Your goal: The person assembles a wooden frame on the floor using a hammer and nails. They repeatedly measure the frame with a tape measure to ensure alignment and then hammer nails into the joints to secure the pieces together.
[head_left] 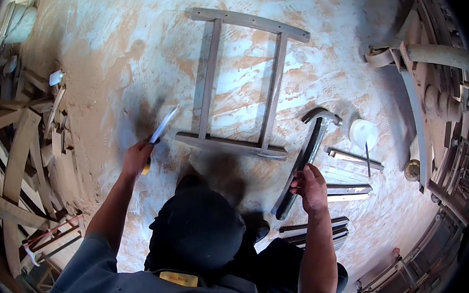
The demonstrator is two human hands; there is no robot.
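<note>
My left hand (137,159) is closed around the yellow and black handle of a bladed hand tool (164,123). Its long shiny blade points up and to the right; whether it is a knife or a chisel is unclear. A claw hammer (315,139) lies at an angle on the right, its head away from me. Over its dark handle, my right hand (311,190) has its fingers curled and thumb and forefinger drawn together; anything between them is too small to make out. Ahead of me a wooden frame (209,81) of two rails and two crosspieces lies flat on the floor.
A white tub (363,132) with a thin rod leaning at it stands beyond the hammer. Wooden strips (350,188) lie right of my right hand. Scrap wood (19,152) is heaped at the left, and curved wooden parts (430,104) line the right side.
</note>
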